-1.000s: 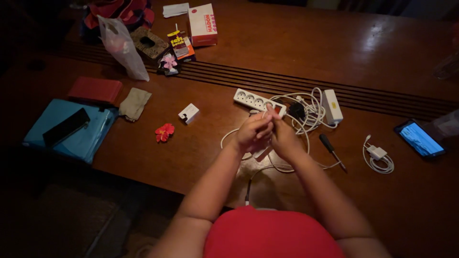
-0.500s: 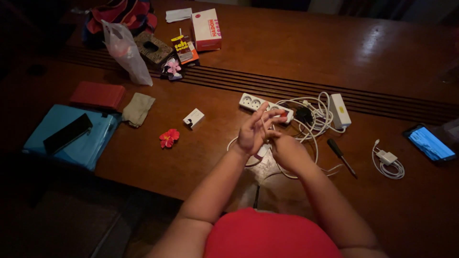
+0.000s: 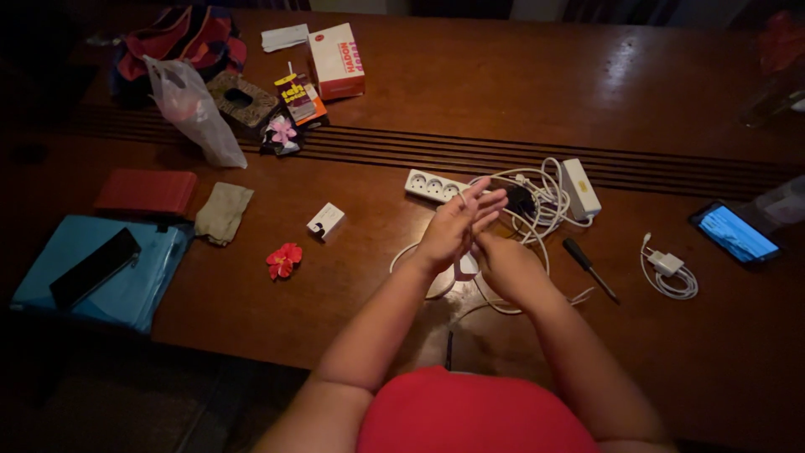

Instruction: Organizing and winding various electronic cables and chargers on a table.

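My left hand (image 3: 457,225) is raised over the wooden table (image 3: 470,92) with its fingers spread, its palm against the fingertips of my right hand (image 3: 505,267). My right hand is curled, seemingly pinching a thin white cable (image 3: 537,220) whose loops run under both hands. A small white plug piece (image 3: 465,268) shows just below, between the hands. A white power strip (image 3: 429,186) lies just beyond the left fingers, partly hidden by them. A black plug (image 3: 520,200) sits in the cable tangle.
A white adapter brick (image 3: 580,188), a screwdriver (image 3: 587,267), a white charger with coiled lead (image 3: 667,270) and a lit phone (image 3: 736,233) lie right. To the left are a small white box (image 3: 326,220), a red flower (image 3: 284,259), a cloth (image 3: 223,212) and a blue folder (image 3: 142,277).
My left hand has opened from a closed pinch to spread fingers and lifted slightly. My right hand has dropped lower and curled. The view has shifted a little.
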